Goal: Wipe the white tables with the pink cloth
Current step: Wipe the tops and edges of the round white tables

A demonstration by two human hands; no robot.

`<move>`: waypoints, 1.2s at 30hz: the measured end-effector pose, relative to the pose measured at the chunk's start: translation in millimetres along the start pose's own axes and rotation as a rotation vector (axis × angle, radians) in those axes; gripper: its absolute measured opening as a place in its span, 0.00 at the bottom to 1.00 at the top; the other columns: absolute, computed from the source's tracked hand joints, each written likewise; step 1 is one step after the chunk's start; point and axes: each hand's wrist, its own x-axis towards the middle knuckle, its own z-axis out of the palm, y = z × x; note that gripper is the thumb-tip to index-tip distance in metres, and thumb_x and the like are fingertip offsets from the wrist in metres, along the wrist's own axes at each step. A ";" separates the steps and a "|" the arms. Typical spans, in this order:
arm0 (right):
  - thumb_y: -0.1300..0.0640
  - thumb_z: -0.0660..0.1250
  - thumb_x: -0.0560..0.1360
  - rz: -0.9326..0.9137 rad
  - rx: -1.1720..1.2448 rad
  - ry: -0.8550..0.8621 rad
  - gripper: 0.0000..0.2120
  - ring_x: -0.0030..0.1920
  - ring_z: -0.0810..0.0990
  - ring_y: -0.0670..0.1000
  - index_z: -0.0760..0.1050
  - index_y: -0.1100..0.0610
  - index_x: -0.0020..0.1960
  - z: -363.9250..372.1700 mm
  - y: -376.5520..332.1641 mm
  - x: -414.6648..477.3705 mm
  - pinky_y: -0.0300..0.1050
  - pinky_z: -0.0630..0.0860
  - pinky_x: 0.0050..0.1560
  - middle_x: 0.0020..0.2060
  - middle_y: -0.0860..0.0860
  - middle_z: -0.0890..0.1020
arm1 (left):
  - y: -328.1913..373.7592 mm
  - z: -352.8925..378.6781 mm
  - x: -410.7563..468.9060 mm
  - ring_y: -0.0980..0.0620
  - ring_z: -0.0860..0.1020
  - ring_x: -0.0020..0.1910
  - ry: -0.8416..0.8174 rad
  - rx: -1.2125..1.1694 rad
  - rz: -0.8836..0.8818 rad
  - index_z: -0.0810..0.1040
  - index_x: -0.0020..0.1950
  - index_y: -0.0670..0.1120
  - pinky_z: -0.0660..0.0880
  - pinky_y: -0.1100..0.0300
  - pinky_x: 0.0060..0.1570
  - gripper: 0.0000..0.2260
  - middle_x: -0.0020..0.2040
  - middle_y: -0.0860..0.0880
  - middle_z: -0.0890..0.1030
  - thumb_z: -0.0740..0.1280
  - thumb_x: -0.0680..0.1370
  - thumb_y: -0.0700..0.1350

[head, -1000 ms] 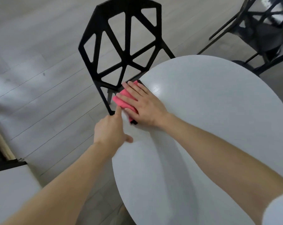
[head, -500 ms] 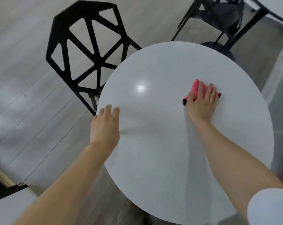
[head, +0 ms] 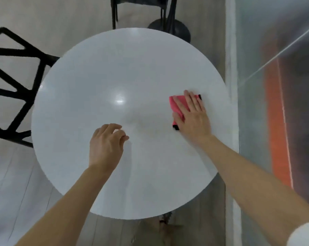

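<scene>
**Pressed flat near the right edge**

Pressed pink cloth (head: pixel 176 107) onto white table (head: pixel 123 68) w/ right hand (head: pixel 192 118), fingers straight, not wrapped round it. Held left hand (head: pixel 105 144) over table's near middle, fingers loosely bent, gripping nothing. Black chair (head: pixel 13 86) at table's left.

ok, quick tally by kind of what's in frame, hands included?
White round table: 1
Pink cloth: 1
Black chairs: 2, chair on the left and chair at the top
Black round base: 1
Hands: 2, left hand and right hand
Total: 7
</scene>
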 end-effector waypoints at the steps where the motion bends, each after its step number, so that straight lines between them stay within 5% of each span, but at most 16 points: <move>1: 0.40 0.51 0.89 0.126 -0.023 -0.008 0.29 0.87 0.52 0.57 0.54 0.44 0.88 -6.7 27.6 -10.3 0.60 0.50 0.86 0.87 0.58 0.55 | 14.4 5.4 3.7 0.40 0.83 0.57 -0.003 -0.013 0.046 0.88 0.48 0.43 0.79 0.45 0.55 0.02 0.57 0.45 0.87 0.76 0.80 0.41; 3: 0.39 0.44 0.88 0.370 -0.026 -0.015 0.30 0.88 0.50 0.60 0.49 0.45 0.89 -11.7 35.8 -24.3 0.62 0.49 0.86 0.87 0.62 0.53 | 37.5 13.1 11.8 0.39 0.82 0.61 -0.015 -0.038 0.133 0.87 0.55 0.44 0.79 0.44 0.59 0.04 0.61 0.44 0.85 0.73 0.82 0.41; 5: 0.39 0.40 0.88 0.416 -0.026 -0.015 0.31 0.88 0.47 0.62 0.44 0.47 0.89 -9.5 -3.7 -40.6 0.63 0.48 0.86 0.87 0.64 0.50 | 53.8 15.7 19.6 0.38 0.77 0.72 -0.151 -0.038 0.177 0.82 0.69 0.47 0.74 0.42 0.70 0.18 0.73 0.43 0.79 0.76 0.80 0.49; 8: 0.40 0.43 0.90 0.025 0.022 -0.110 0.30 0.88 0.43 0.62 0.41 0.47 0.89 -5.0 -64.9 -86.5 0.62 0.47 0.86 0.87 0.63 0.47 | 58.0 15.4 34.6 0.42 0.53 0.87 -0.535 0.080 0.231 0.56 0.87 0.57 0.56 0.41 0.84 0.56 0.88 0.45 0.52 0.80 0.67 0.69; 11: 0.40 0.47 0.90 -0.238 0.051 -0.176 0.30 0.88 0.41 0.58 0.43 0.45 0.89 -12.2 -53.2 -133.4 0.60 0.46 0.87 0.88 0.59 0.46 | 54.8 11.2 46.7 0.44 0.42 0.88 -0.644 0.234 0.299 0.42 0.88 0.60 0.53 0.42 0.85 0.70 0.89 0.47 0.40 0.81 0.58 0.75; 15: 0.40 0.50 0.90 -0.174 -0.012 -0.139 0.29 0.88 0.45 0.57 0.49 0.44 0.89 -16.2 15.7 -143.7 0.60 0.50 0.87 0.88 0.57 0.49 | 65.9 10.4 48.2 0.40 0.44 0.88 -0.646 0.335 0.316 0.43 0.89 0.55 0.57 0.43 0.84 0.71 0.88 0.42 0.41 0.83 0.58 0.73; 19: 0.39 0.46 0.89 0.278 -0.044 -0.021 0.30 0.88 0.50 0.59 0.51 0.46 0.89 -16.8 71.3 -74.6 0.59 0.47 0.87 0.87 0.61 0.53 | 73.3 10.5 50.5 0.38 0.45 0.87 -0.637 0.422 0.354 0.41 0.87 0.51 0.63 0.43 0.81 0.71 0.88 0.39 0.42 0.81 0.60 0.73; 22: 0.40 0.44 0.88 0.522 -0.002 -0.009 0.32 0.87 0.50 0.63 0.50 0.50 0.89 -9.6 36.7 -31.5 0.62 0.47 0.86 0.86 0.66 0.52 | 72.4 10.0 51.4 0.37 0.48 0.87 -0.629 0.445 0.393 0.44 0.87 0.50 0.68 0.42 0.77 0.71 0.87 0.38 0.45 0.81 0.58 0.74; 28: 0.43 0.48 0.90 -0.027 0.044 -0.116 0.29 0.88 0.45 0.61 0.47 0.48 0.89 -8.6 -79.2 -126.9 0.62 0.47 0.86 0.87 0.62 0.49 | 73.3 5.5 49.7 0.33 0.48 0.86 -0.641 0.503 0.462 0.41 0.87 0.47 0.69 0.40 0.77 0.71 0.86 0.33 0.46 0.78 0.60 0.77; 30: 0.43 0.51 0.90 -0.038 0.078 -0.145 0.28 0.88 0.45 0.58 0.50 0.45 0.89 -13.0 -68.4 -162.1 0.61 0.49 0.86 0.88 0.58 0.49 | 75.5 4.5 49.4 0.31 0.48 0.85 -0.645 0.544 0.492 0.40 0.86 0.44 0.69 0.39 0.76 0.71 0.85 0.31 0.47 0.77 0.61 0.78; 33: 0.41 0.51 0.90 0.171 0.011 -0.096 0.28 0.88 0.47 0.56 0.53 0.44 0.88 -14.1 -22.2 -160.3 0.60 0.50 0.87 0.88 0.56 0.51 | 73.5 4.4 49.5 0.30 0.48 0.85 -0.653 0.552 0.525 0.39 0.85 0.43 0.70 0.38 0.74 0.70 0.85 0.31 0.47 0.74 0.62 0.79; 36: 0.38 0.46 0.90 0.595 -0.045 -0.003 0.29 0.88 0.49 0.58 0.52 0.45 0.89 -14.8 7.1 -113.9 0.59 0.47 0.87 0.88 0.59 0.53 | 69.7 5.8 50.3 0.29 0.48 0.85 -0.670 0.538 0.541 0.39 0.86 0.43 0.72 0.37 0.73 0.70 0.85 0.31 0.46 0.74 0.63 0.80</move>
